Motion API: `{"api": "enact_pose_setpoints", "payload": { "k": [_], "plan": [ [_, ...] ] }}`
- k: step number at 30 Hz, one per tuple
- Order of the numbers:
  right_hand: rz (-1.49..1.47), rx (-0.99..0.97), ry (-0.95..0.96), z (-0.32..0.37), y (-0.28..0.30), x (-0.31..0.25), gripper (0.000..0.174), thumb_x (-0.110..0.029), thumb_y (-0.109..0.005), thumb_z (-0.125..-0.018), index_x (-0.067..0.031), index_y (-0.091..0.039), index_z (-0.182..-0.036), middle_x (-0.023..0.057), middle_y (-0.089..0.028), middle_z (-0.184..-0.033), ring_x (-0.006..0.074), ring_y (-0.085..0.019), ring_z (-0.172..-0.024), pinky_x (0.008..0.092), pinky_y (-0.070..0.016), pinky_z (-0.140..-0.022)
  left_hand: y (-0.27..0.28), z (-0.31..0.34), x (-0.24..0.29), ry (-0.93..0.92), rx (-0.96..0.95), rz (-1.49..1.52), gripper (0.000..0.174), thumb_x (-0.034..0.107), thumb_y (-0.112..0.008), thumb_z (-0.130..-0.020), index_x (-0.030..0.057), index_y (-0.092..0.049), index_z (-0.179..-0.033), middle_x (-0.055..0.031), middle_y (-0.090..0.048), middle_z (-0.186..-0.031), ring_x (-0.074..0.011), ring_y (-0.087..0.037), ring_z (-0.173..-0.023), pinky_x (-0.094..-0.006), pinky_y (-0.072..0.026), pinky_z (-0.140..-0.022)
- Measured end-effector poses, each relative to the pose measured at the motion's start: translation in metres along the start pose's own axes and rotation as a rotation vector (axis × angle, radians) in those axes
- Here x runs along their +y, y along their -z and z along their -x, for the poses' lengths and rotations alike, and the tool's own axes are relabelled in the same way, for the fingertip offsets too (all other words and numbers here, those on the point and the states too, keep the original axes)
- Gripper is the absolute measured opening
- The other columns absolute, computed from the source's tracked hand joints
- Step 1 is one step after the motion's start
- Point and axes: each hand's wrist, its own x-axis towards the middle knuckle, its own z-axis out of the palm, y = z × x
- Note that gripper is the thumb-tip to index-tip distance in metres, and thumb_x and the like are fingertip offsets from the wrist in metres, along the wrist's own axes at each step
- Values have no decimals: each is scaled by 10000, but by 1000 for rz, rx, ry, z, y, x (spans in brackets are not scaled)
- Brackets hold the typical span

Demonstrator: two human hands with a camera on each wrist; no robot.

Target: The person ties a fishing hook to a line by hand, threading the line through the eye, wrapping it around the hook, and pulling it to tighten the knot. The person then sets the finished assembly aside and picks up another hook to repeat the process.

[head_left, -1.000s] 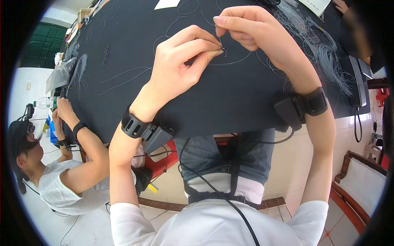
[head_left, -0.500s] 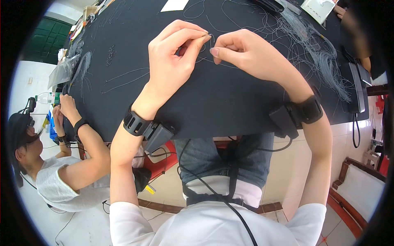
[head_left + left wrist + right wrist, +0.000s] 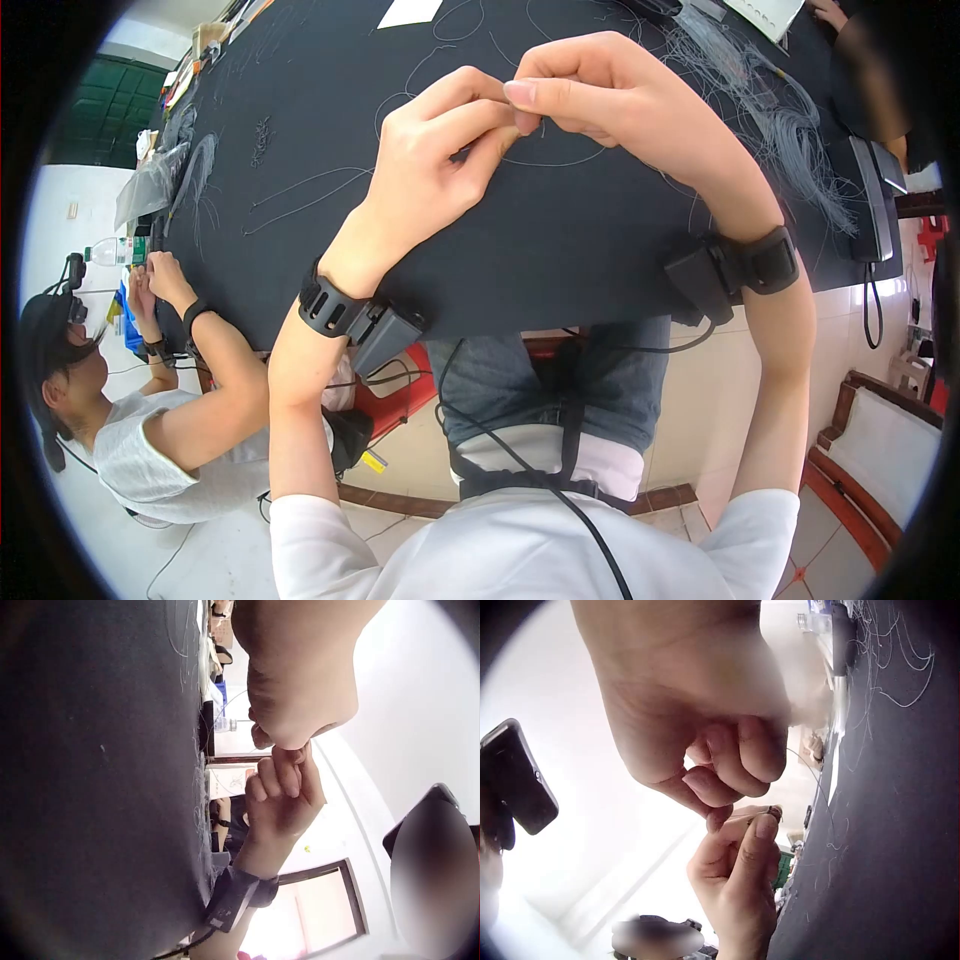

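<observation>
Over the black table (image 3: 520,270), my left hand (image 3: 425,165) pinches a small dark knot-like bit (image 3: 775,814) between thumb and fingertips. A thin line (image 3: 742,815) runs from that bit to the right hand (image 3: 720,765), whose thumb and forefinger pinch it while the other fingers curl in. In the head view the right hand's fingertips overlap those of the left and hide the small bit. A loose length of grey line (image 3: 560,160) curves below the hands there.
A big tangled bundle of grey lines (image 3: 790,130) lies at the right. To the left are a doubled line (image 3: 310,190), a small dark heap (image 3: 261,140) and a clear plastic bag (image 3: 150,185). White paper (image 3: 410,10) lies farther back. Another person (image 3: 180,430) sits at the left.
The hands were apart, with line between them a second ago. My right hand dipped, then rose again to meet the left fingertips. The left hand went up and away, then came back.
</observation>
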Motion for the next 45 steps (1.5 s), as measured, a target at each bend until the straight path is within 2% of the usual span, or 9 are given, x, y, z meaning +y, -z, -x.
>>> {"api": "enact_pose_setpoints", "payload": {
  "k": [9,24,28,31,37,39,40,42,45],
  "plan": [
    [-210,52,-51,-2,3,8,252,-257,-505,-892,-51,-586,-771,-88,-289,-502,6,-227,-436,191,-154,-413,-2,0,2,-31,11,12,98,-13,-663,-674,34,-649,-759,-45,-598,-771,-165,-586,-619,-240,-475,-540],
    [-191,192,-172,-7,-1,17,256,-270,-516,-888,-64,-580,-749,-96,-303,-513,-7,-230,-435,176,-172,-399,2,-2,4,-50,68,15,100,-29,-673,-683,22,-648,-765,-57,-612,-776,-155,-595,-631,-223,-479,-539],
    [79,230,-115,-11,-6,29,275,-257,-546,-837,-16,-677,-812,37,-550,-601,106,-476,-557,248,-382,-545,3,-2,4,-10,131,33,98,-41,-666,-700,9,-650,-783,-67,-617,-781,-147,-599,-639,-218,-480,-536],
    [103,193,41,-13,-14,34,297,-263,-539,-841,1,-671,-811,63,-592,-637,118,-517,-577,264,-409,-561,5,-2,2,42,182,24,91,-45,-659,-712,1,-650,-790,-71,-618,-779,-135,-596,-639,-212,-475,-529],
    [100,303,59,-10,-26,27,238,-207,-575,-823,20,-619,-769,103,-544,-569,120,-500,-512,279,-378,-487,13,-5,-10,196,308,39,45,-34,-641,-740,-10,-643,-778,-68,-615,-765,-95,-564,-603,-197,-437,-498],
    [198,389,123,-5,-30,7,187,-167,-595,-807,12,-598,-752,102,-540,-602,149,-495,-496,289,-386,-486,17,-6,-14,231,339,30,36,-31,-640,-744,-10,-641,-773,-66,-614,-762,-86,-548,-587,-195,-419,-485],
    [373,410,249,-4,-29,3,144,-138,-605,-795,1,-592,-757,103,-560,-711,179,-488,-482,302,-399,-491,17,-7,-15,240,348,19,34,-30,-640,-744,-10,-641,-771,-65,-614,-760,-84,-541,-579,-195,-410,-480],
    [317,448,270,0,-34,-6,107,-113,-607,-792,-13,-595,-758,69,-571,-830,127,-476,-486,249,-379,-468,19,-3,-16,273,298,26,68,-34,-594,-792,-23,-637,-843,-73,-609,-853,-60,-542,-667,-161,-408,-541],
    [107,386,309,0,-37,-6,86,-102,-582,-825,-17,-585,-825,32,-570,-866,52,-463,-514,197,-346,-454,22,-7,-10,272,306,54,63,-39,-592,-785,-20,-636,-827,-65,-609,-839,-58,-535,-650,-171,-402,-517]
  ]
}}
